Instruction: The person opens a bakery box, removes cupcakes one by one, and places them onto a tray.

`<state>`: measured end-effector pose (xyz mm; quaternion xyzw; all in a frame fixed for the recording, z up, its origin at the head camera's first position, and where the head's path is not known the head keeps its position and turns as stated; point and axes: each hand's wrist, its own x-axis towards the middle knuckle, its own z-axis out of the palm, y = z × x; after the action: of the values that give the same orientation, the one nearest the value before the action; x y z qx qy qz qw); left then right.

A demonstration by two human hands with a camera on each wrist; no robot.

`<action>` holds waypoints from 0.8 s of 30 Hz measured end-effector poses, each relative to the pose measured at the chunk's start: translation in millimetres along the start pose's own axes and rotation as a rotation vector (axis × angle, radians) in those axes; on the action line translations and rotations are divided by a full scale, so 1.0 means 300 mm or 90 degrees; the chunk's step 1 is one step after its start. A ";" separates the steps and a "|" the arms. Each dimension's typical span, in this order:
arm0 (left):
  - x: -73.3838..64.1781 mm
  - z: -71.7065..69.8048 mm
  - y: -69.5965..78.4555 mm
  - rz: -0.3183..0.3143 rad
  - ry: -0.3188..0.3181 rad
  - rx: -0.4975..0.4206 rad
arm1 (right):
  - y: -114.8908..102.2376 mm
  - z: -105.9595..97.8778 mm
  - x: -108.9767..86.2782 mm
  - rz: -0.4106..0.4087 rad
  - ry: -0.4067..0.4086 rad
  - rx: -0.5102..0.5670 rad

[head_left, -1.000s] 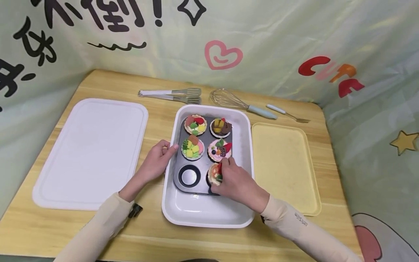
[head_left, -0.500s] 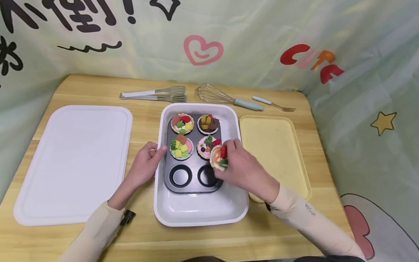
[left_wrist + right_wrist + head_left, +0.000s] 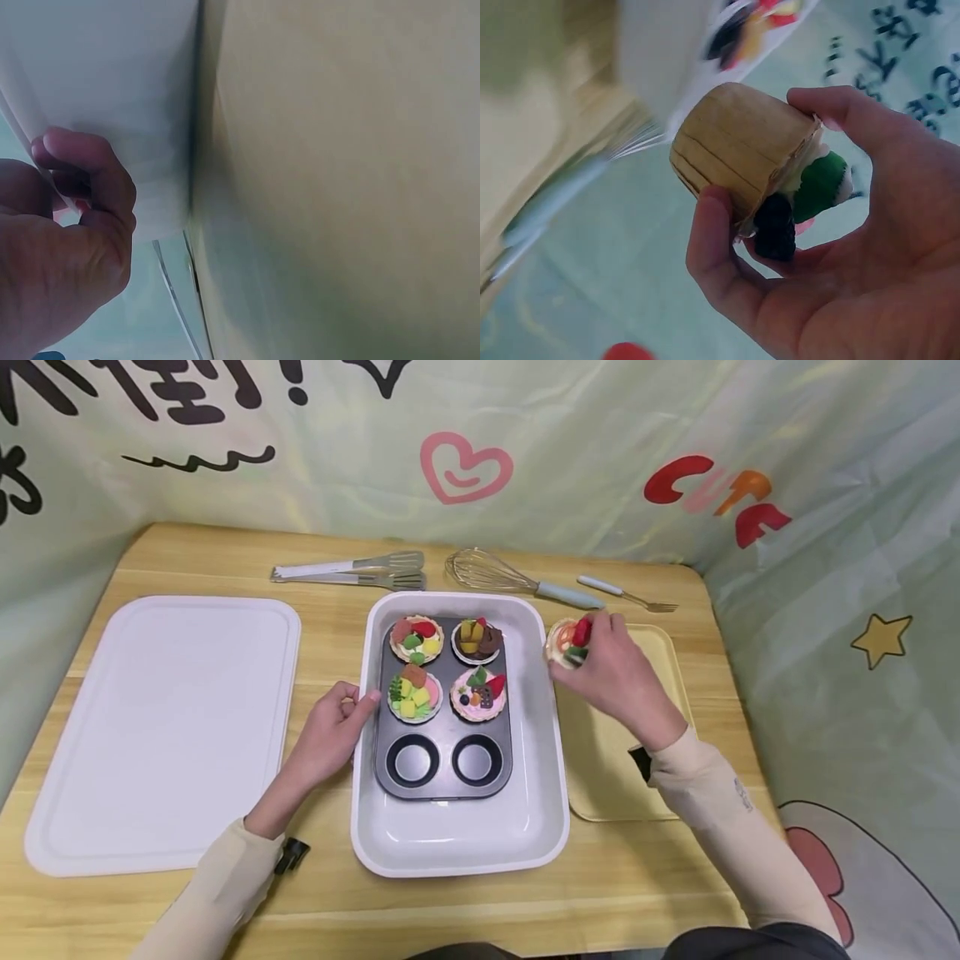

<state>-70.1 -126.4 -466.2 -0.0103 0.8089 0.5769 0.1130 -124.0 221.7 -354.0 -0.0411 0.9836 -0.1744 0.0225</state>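
My right hand (image 3: pixel 618 677) pinches a toy cupcake (image 3: pixel 739 142) with cream, a red piece and a green piece on top, and holds it up over the back left of the yellow tray (image 3: pixel 607 777). Its thumb and fingertips press on the tan paper cup, as the right wrist view shows. With thumb over the edge and fingers curled outside, my left hand (image 3: pixel 330 735) grips the left rim of the white basin (image 3: pixel 465 839). A dark muffin tin (image 3: pixel 444 735) lies in the basin. Several decorated cupcakes (image 3: pixel 478 695) sit in its back cups, while the two front cups show bare metal.
A white board (image 3: pixel 165 727) lies to the left of the basin. Along the back of the wooden table are tongs (image 3: pixel 315 570), a whisk (image 3: pixel 491 572) and a small fork (image 3: pixel 630 595). A printed curtain (image 3: pixel 570 460) hangs behind.
My right hand has lifted the cupcake out of the tin's front right cup and carried it right and back over the yellow tray. The left hand keeps its hold on the basin rim.
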 end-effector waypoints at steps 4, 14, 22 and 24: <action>-0.002 -0.001 -0.001 -0.001 -0.008 -0.006 | 0.072 0.009 0.076 0.045 -0.021 -0.005; 0.005 0.008 -0.001 -0.004 -0.011 -0.004 | 0.219 0.088 0.181 0.129 -0.113 0.006; 0.002 0.000 -0.005 -0.007 -0.005 0.000 | 0.240 0.127 0.209 0.130 -0.121 -0.005; 0.002 -0.001 -0.005 -0.006 -0.005 -0.001 | 0.236 0.128 0.213 0.128 -0.121 -0.019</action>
<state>-70.6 -127.2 -467.8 -0.0118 0.8077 0.5773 0.1190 -190.5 269.3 -416.4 0.0411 0.9786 -0.1522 0.1324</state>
